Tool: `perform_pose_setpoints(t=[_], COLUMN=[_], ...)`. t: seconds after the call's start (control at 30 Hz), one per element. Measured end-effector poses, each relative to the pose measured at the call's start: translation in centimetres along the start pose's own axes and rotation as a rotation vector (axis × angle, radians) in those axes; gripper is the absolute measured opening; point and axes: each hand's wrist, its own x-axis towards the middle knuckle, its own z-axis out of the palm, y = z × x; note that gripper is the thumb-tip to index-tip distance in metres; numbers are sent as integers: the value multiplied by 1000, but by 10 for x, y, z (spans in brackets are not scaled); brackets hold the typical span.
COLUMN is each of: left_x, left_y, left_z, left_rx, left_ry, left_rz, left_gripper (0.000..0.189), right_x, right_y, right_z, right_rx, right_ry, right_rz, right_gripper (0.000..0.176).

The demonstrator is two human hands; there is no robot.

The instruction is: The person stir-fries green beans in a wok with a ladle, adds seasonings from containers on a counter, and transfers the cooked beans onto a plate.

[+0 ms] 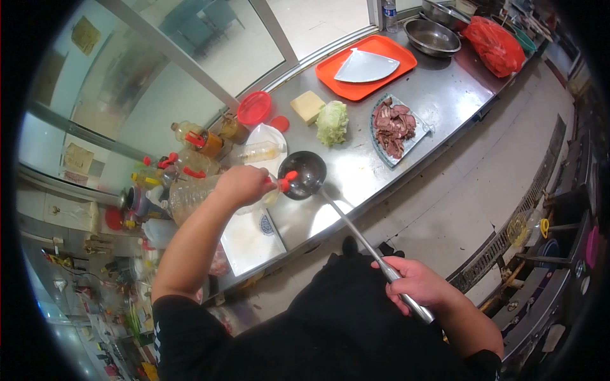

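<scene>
My left hand [244, 185] is closed around the neck of a large clear plastic bottle [190, 198]. The bottle is tipped, and its red cap [290, 176] hangs open over the bowl of a steel ladle [307, 173]. Whether liquid is flowing out is too small to tell. My right hand [416, 284] grips the ladle's long handle near its end, with the bowl above the counter. Beyond the ladle are a pale green cabbage [332, 123], a yellowish block [307, 106] and a plate of sliced meat [395, 132].
Along the steel counter [356, 152] stand an orange tray [327, 71] with a white fan-shaped plate [365, 66], a metal bowl [433, 38] and a red plastic bag [495, 46]. Several bottles [197, 141] crowd the left, near a white board [251, 244]. A stove [537, 298] is at right.
</scene>
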Motion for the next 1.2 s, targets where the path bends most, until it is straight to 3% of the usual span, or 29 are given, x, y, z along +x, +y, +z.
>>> perform_pose_setpoints(t=[1.2], left_x=[-1], left_y=[15], left_z=[-1], left_rx=[44], left_ry=[-52], left_rz=[16], left_gripper=[36], right_x=[0], right_y=[8], right_z=[-2], right_rx=[-14], right_ry=[-15], right_rz=[-7], right_gripper=[63])
